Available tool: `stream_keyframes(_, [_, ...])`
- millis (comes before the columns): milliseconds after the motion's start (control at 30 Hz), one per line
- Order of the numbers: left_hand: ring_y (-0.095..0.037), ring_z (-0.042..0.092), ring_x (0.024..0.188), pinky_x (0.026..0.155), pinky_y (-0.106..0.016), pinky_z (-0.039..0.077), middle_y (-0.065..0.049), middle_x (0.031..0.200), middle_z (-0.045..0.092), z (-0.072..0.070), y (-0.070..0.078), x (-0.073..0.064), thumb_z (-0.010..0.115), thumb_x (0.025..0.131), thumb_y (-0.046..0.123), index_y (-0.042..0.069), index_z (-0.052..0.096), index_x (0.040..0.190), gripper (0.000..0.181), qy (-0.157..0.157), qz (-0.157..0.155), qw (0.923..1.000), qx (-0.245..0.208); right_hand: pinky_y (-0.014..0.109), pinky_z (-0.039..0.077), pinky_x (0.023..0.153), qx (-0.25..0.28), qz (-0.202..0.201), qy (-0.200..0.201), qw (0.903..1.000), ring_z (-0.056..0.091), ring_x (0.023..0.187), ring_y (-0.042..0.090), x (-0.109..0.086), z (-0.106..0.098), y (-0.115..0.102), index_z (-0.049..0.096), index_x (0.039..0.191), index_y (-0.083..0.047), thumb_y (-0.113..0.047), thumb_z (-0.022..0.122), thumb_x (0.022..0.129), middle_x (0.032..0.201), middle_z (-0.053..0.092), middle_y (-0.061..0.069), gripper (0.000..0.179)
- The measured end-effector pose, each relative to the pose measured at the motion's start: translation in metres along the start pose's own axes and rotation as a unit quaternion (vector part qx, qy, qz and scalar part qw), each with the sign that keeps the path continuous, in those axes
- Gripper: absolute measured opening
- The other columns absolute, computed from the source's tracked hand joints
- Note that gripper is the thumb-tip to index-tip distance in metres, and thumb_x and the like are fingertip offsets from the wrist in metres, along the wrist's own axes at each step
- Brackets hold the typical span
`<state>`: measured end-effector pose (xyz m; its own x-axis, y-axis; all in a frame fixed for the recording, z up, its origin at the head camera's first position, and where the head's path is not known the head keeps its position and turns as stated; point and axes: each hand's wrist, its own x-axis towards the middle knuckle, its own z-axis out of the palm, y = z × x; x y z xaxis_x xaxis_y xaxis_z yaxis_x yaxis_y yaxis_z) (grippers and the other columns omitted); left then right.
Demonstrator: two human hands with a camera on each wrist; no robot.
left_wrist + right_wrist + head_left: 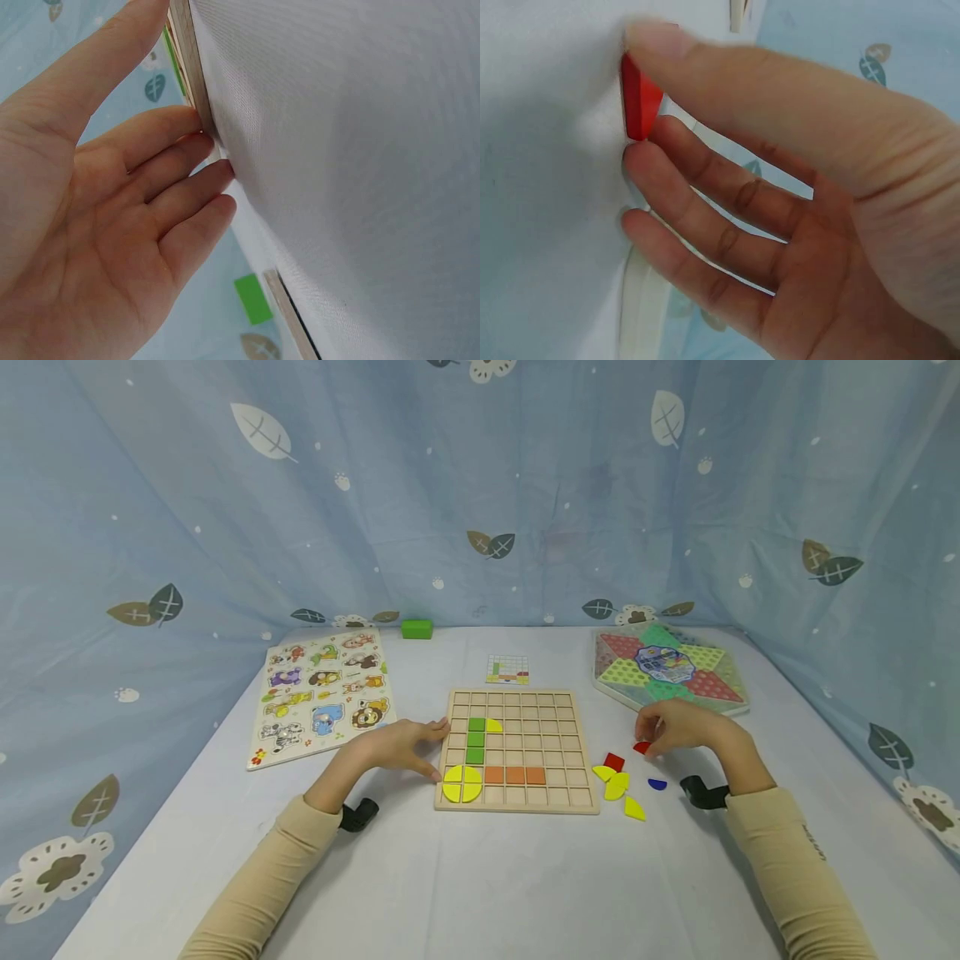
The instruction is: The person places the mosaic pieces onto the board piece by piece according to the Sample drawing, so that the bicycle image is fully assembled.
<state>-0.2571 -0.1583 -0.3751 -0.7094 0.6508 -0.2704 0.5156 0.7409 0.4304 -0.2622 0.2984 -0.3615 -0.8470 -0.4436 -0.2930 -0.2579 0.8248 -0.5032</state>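
A wooden grid board [525,810] lies mid-table. It carries green squares [476,740], orange squares [515,775], yellow quarter-circles [462,783] joined into a disc, and a single yellow quarter-circle [494,726]. My left hand [401,747] rests thumb and fingertips along the board's left edge, fingers fairly straight. Right of the board, my right hand [678,727] pinches a red block [639,101] at the table surface, its thumb partly covering it. Nearby lie a red square [614,762], several yellow pieces [617,787] and a blue half-circle [657,784].
A small pattern card [507,669] lies behind the board. An animal puzzle board [322,697] sits at left, with a green block [417,629] at the back. A boxed star-pattern game board [667,664] stands beyond my right hand. A leaf-print curtain [480,485] encloses the table.
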Motion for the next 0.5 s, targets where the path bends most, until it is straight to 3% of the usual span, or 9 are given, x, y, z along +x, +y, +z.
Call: stream_keyframes(500, [-0.028, 0.023, 0.142, 0.113, -0.045, 0.023, -0.011, 0.155, 0.025, 0.0006, -0.0019, 0.0013, 0.075, 0.081, 0.039, 0.003, 0.033, 0.149, 0.088, -0.004, 0.0, 1.0, 0.004, 0.03, 0.049, 0.068, -0.008, -0.028, 0.007, 0.9996, 0.054, 0.075, 0.018, 0.0036, 0.0033, -0.0019, 0.065, 0.088, -0.008, -0.009, 0.078, 0.079, 0.081, 0.061, -0.001, 0.015])
